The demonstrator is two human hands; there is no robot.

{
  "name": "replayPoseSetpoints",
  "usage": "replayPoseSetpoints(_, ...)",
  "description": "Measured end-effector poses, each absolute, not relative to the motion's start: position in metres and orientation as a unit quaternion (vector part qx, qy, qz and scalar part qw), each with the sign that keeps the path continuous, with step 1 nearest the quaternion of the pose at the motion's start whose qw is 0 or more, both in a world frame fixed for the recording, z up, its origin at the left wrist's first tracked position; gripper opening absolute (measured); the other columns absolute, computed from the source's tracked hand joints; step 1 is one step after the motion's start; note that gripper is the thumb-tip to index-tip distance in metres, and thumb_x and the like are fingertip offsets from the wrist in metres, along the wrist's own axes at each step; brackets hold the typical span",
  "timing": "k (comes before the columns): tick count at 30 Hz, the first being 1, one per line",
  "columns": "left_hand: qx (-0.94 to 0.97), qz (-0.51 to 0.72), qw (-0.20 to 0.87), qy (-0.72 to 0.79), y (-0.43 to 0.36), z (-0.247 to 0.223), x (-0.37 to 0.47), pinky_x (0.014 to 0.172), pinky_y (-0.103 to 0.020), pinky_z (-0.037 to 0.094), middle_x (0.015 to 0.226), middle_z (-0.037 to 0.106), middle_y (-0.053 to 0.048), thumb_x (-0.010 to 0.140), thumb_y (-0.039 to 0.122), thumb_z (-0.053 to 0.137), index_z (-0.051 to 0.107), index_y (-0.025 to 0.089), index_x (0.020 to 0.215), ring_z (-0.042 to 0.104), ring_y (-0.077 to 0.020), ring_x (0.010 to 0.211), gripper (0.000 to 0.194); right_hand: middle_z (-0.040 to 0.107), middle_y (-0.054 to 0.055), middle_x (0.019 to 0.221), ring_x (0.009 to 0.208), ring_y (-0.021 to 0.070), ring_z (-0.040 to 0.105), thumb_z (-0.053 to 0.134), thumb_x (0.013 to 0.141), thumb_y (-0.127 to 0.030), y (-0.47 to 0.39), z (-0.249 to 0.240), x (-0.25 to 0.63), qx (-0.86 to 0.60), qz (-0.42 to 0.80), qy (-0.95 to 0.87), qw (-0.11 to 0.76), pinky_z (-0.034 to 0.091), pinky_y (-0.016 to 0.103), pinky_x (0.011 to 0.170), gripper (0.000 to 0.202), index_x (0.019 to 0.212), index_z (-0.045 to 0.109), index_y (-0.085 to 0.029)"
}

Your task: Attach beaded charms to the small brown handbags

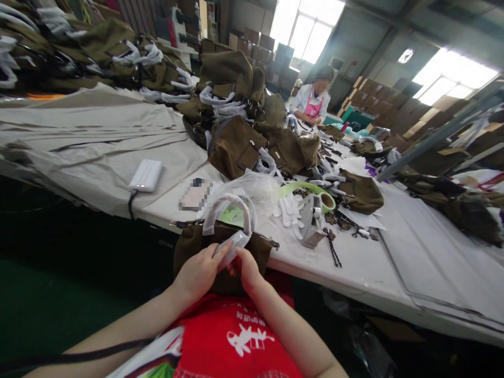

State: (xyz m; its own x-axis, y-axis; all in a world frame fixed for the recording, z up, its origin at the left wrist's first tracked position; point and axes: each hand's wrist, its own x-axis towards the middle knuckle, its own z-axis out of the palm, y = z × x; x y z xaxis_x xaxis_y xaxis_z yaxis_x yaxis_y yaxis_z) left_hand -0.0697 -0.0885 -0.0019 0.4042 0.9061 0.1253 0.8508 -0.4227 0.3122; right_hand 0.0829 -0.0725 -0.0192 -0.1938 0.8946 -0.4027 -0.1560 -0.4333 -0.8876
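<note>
An olive-brown bag (260, 253) with wrapped white handles (229, 199) rests against the table's front edge, close to my body. My left hand (199, 272) is closed on a small piece in whitish translucent wrapping (233, 249), which lies over the front of the bag below the handles. From the other side my right hand (249, 270) holds the lower right part of the same wrapped piece, its fingers curled and partly hidden. A metal zipper end shows at the bag's right corner.
On the white table (157, 202) lie a white power bank (146, 175), a blurred phone (196, 193), clear plastic (252, 189), a tape dispenser (314, 220) and cord pieces. Brown bags (236, 147) are piled behind. A person (314, 102) in a pink apron works at the far side.
</note>
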Motion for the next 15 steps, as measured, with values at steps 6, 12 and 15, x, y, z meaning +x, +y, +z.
replayPoseSetpoints(6,0.843,0.151,0.149,0.494,-0.097,0.0,-0.07,0.092,-0.043,0.053,0.127,0.059,-0.018,0.091,0.017,0.04,0.046,0.021,0.142,0.061,-0.0293,0.11,0.052,0.037,-0.006,0.041,0.036,0.0086,0.034,0.058,0.074,-0.07,-0.069,-0.022,0.077,-0.58,0.632,-0.32,0.404,0.026,0.022,0.036,0.053,0.06,0.047,-0.02)
replayPoseSetpoints(12,0.651,0.34,0.442,0.515,-0.088,0.004,-0.078,0.097,-0.041,0.05,0.122,0.065,-0.012,0.085,0.054,0.054,0.059,0.021,0.125,0.062,-0.0279,0.109,0.052,0.037,-0.003,0.043,0.039,0.0112,0.037,0.055,0.076,-0.074,-0.064,-0.017,0.077,-0.589,0.595,-0.326,0.438,0.03,0.023,0.038,0.056,0.06,0.049,-0.021)
replayPoseSetpoints(15,0.498,0.295,0.65,0.493,-0.072,-0.003,-0.077,0.068,-0.036,0.056,0.081,0.072,-0.01,0.066,0.084,0.052,0.067,0.018,0.085,0.067,-0.0252,0.071,0.07,0.037,-0.003,0.043,0.04,0.0123,0.037,0.057,0.07,-0.078,-0.061,-0.022,0.077,-0.56,0.601,-0.358,0.444,0.03,0.025,0.038,0.059,0.059,0.051,-0.021)
